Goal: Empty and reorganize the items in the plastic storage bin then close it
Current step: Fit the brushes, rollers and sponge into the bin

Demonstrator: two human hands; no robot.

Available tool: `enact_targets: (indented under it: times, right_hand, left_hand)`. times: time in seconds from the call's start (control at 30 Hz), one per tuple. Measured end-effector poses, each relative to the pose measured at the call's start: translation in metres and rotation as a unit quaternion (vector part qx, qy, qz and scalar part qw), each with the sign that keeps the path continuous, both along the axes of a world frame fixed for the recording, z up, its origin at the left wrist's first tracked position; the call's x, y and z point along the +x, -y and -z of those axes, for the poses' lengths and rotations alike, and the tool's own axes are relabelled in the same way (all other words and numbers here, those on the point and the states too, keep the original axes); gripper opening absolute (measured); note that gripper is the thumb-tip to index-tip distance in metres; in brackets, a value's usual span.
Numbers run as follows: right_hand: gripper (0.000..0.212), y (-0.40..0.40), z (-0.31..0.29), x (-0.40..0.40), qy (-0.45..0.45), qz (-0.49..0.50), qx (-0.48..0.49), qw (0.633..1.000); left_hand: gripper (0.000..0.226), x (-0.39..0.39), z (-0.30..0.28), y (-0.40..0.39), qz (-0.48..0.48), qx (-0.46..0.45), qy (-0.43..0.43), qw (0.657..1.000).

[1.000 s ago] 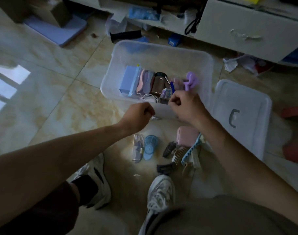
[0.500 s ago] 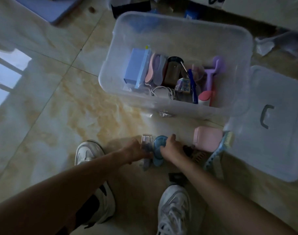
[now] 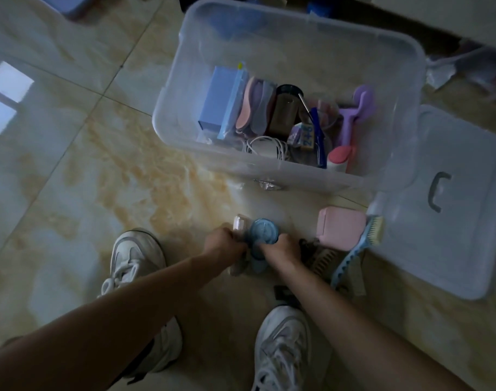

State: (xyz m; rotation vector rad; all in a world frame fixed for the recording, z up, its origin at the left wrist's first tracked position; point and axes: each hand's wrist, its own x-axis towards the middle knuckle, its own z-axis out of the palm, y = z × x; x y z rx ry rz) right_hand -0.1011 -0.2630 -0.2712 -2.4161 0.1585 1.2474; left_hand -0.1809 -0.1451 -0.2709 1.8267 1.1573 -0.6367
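Left hand: my left hand curls round the clear case on the floor.
Right hand: my right hand grips the blue round fan, I think; the view is dim.
Bin: the storage bin stands open beyond my fingers, its lid beside it on the right.
Change: half a second ago both hands sat on the same two things; nothing lifted.

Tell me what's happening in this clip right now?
A person standing over a clear storage bin is sorting small items. Both hands are down at the floor pile: the left hand grips a clear case, the right hand holds a round blue item. The bin already has things packed along its near side. Its lid lies off on the floor to the right, beside a pink case and a blue brush.
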Motion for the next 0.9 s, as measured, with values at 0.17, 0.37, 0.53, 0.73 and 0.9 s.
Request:
enact_targets:
  times: [0.17,0.37,0.53,0.73,0.9]
  right_hand:
    - [0.052,-0.004,0.000,0.001,-0.057,0.066,0.038,0.995]
    - [0.051,0.001,-0.009,0.001,-0.085,0.053,0.060,0.993]
    - [0.048,0.002,-0.059,0.010,-0.092,-0.008,0.058,0.994]
    - [0.038,0.032,-0.177,0.068,-0.034,-0.175,0.039,0.983]
    - [0.022,0.040,-0.250,0.127,0.050,-0.081,0.129,0.987]
  left_hand:
    - [0.050,-0.002,0.003,0.010,-0.008,-0.049,0.032,0.998]
    - [0.059,-0.001,0.006,0.008,0.006,-0.054,0.008,0.998]
    - [0.037,0.013,-0.040,-0.003,0.128,-0.104,-0.024,0.986]
    - [0.031,0.061,-0.150,-0.036,0.226,-0.156,-0.081,0.958]
    - [0.012,0.122,-0.230,-0.049,0.171,-0.209,0.006,0.963]
